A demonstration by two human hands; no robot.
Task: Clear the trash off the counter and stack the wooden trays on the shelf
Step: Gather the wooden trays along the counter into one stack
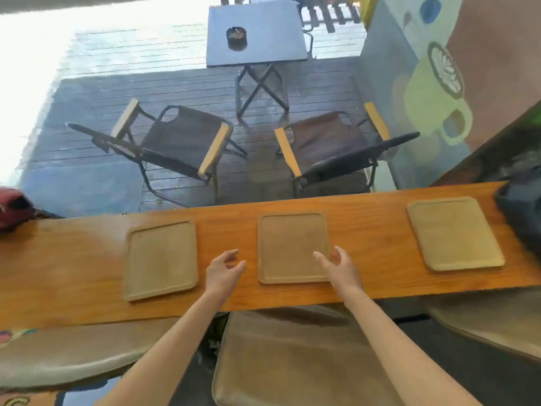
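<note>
Three pale wooden trays lie flat in a row on the long orange wooden counter (73, 259): a left tray (161, 259), a middle tray (289, 244) and a right tray (453, 232). All three are bare. My left hand (224, 269) hovers over the counter between the left and middle trays, fingers apart and holding nothing. Over the middle tray's near right corner, my right hand (341, 266) is spread open, also holding nothing. No trash shows on the counter.
A dark bag (521, 209) sits at the counter's right end and a red cloth item (13, 206) at its left end. Cushioned seats (292, 361) stand below the near edge. Beyond the counter are two folding chairs (181, 142) and a small table with an ashtray (236, 39).
</note>
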